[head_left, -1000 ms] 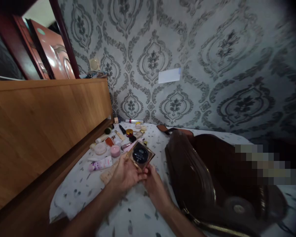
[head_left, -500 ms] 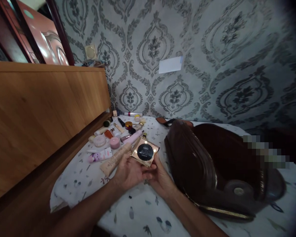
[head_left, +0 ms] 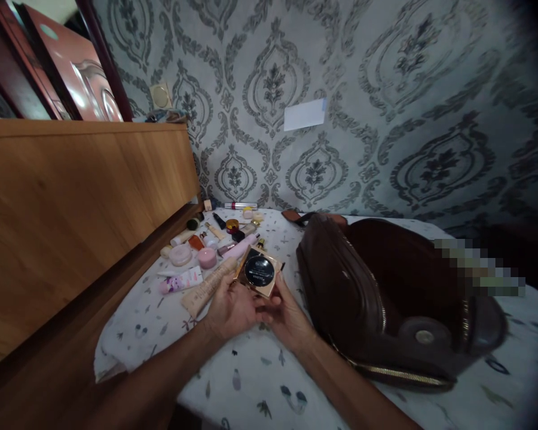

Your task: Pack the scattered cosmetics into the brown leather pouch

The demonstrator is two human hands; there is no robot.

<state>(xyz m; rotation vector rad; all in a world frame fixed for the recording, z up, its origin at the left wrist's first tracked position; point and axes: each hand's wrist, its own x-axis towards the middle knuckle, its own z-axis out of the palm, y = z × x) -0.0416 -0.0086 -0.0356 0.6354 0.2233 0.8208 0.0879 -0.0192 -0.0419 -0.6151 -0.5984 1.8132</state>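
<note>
Between my two hands is a square gold powder compact (head_left: 259, 272) with a round black label on the face toward me. My left hand (head_left: 233, 310) grips its left edge, fingers curled beneath. My right hand (head_left: 287, 313) pinches the right edge, and the fingertips of both hands come close together under it. Just left of the compact lies a beige squeeze tube (head_left: 206, 291). Beyond that are a white and purple tube (head_left: 180, 280), a pink round jar (head_left: 207, 258) and a pale pink round case (head_left: 180, 255).
An open dark brown leather bag (head_left: 341, 286) stands to the right on the patterned white sheet (head_left: 246, 382). Several more cosmetics, among them an amber-lidded jar (head_left: 232, 226) and a silver tube (head_left: 240, 206), lie toward the wall. A wooden cabinet (head_left: 89, 197) borders the left side.
The compact has tilted and turned slightly in my hands, and its near side edge shows more. Both hands keep their hold. The whole view has shifted a little.
</note>
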